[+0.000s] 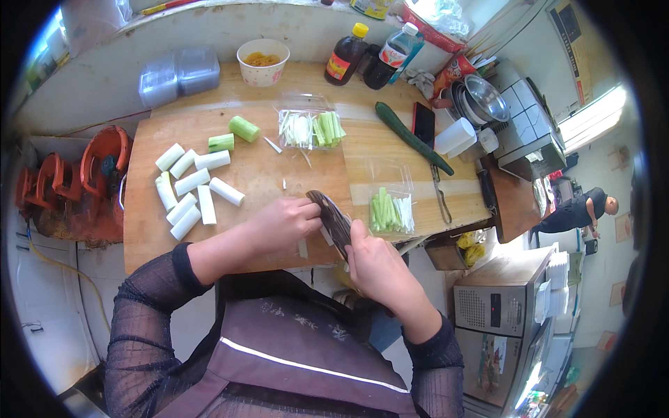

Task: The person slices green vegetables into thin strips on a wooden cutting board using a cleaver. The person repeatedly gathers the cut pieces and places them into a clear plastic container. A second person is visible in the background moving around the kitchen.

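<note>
My right hand is closed round the handle of a broad kitchen knife with a dark, patterned blade. Bent fingers of my left hand touch the blade's far end; what lies under them is hidden. A pale strip lies on the wooden cutting board below the left hand. White scallion lengths lie at the board's left, with two green cucumber chunks behind them. Clear plastic boxes hold white and green strips, one at the back, one right of the knife.
A whole cucumber, a phone and a peeler-like metal tool lie at the right. A paper bowl, stacked plastic boxes and sauce bottles stand along the back. Another person stands far right.
</note>
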A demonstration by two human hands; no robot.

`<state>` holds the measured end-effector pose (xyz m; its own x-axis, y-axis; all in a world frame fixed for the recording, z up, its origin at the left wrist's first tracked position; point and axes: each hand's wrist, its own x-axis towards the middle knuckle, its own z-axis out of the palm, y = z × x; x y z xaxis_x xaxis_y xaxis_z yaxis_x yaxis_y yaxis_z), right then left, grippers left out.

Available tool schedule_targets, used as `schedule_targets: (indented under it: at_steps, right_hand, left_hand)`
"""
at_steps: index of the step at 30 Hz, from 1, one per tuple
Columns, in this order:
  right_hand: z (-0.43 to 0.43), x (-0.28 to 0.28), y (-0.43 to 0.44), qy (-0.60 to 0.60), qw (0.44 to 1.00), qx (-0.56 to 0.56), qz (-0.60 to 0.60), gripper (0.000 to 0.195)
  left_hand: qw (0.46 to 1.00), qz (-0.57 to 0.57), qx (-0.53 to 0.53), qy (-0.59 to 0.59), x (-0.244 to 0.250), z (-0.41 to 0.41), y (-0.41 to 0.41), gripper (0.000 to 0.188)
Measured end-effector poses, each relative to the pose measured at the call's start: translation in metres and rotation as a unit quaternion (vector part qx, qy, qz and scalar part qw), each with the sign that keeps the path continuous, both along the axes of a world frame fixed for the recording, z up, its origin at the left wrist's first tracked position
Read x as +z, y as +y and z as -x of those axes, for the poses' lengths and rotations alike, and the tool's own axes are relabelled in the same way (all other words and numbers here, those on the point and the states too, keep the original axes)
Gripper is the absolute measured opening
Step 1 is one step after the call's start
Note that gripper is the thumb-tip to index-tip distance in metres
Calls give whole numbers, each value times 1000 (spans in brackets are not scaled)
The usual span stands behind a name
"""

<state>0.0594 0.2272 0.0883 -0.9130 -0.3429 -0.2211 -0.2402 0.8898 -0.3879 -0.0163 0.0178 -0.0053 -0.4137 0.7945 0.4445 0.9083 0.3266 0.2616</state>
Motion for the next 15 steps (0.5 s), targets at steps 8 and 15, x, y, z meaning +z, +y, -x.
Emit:
schedule_targets:
  at_steps: [8, 15]
  right_hand:
    - [-2, -1, -2, 22, 999, 24, -7, 26]
    - [8, -8, -4, 26, 998, -30, 42, 22]
  left_hand:
    - [1000, -9, -11, -2, -7, -4, -2, 14]
    - [1000, 8, -1, 1, 0, -1, -3, 12]
